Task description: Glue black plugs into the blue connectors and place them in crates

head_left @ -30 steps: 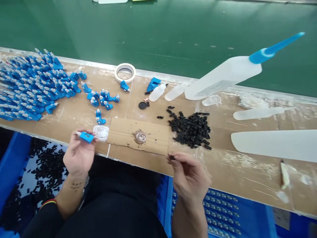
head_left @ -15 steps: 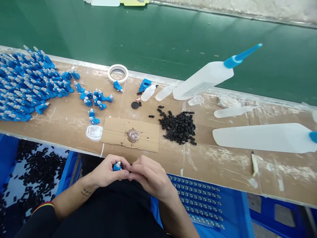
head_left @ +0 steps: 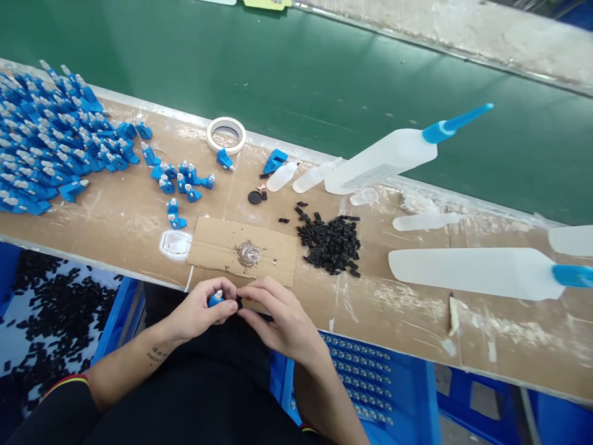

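Observation:
My left hand (head_left: 208,306) is closed round a small blue plastic part (head_left: 215,298) with a whitish tip, held at the table's front edge. Thumb and fingers of my right hand (head_left: 275,312) pinch a small black piece (head_left: 239,303) against the side of that blue part. How the two pieces meet is partly hidden by my fingers. Just beyond my hands lies a cardboard piece (head_left: 213,241) with a glossy brownish blob (head_left: 248,254) on it. To its right is a pile of small black pieces (head_left: 330,244).
Many blue parts (head_left: 55,136) crowd the left of the table, near a tape roll (head_left: 212,139). White squeeze bottles (head_left: 467,270) lie on the right. Below the edge, a blue bin (head_left: 99,346) holds black pieces; another blue crate (head_left: 412,395) holds rows of small parts.
The right fingertips have opened a little and the black piece now shows between my hands. Both hands have shifted slightly left and up in view, and the camera has turned a little.

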A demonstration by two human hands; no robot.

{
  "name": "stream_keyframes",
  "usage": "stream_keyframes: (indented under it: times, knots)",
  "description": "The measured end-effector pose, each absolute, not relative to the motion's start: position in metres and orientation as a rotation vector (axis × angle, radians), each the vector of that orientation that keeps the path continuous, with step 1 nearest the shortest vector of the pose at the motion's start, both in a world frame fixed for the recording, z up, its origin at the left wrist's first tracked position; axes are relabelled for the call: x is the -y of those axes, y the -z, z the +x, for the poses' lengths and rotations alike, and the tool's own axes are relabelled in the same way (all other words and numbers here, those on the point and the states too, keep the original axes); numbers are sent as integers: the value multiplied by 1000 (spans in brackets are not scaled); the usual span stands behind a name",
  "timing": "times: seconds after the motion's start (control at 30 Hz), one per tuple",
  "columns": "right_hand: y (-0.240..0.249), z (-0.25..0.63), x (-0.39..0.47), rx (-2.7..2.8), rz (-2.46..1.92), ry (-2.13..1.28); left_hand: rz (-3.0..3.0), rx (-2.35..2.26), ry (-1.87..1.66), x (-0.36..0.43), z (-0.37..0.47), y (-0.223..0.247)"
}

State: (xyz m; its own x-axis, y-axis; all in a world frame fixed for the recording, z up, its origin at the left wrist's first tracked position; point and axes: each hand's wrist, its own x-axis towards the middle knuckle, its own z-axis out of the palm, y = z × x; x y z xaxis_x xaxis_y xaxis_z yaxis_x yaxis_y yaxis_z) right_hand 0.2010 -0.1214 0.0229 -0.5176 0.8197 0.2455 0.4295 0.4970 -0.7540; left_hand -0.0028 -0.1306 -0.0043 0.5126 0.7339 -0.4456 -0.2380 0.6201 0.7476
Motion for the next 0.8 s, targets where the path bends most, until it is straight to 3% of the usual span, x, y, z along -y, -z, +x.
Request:
stream_keyframes:
  times: [0.3, 0.8]
  knots:
    - [-8, 227, 63, 2351, -1319, -518, 317, -700, -873, 131, -19, 13]
    - [-12, 224, 56, 2362, -1307, -653, 459, -804, -870, 131, -19, 14]
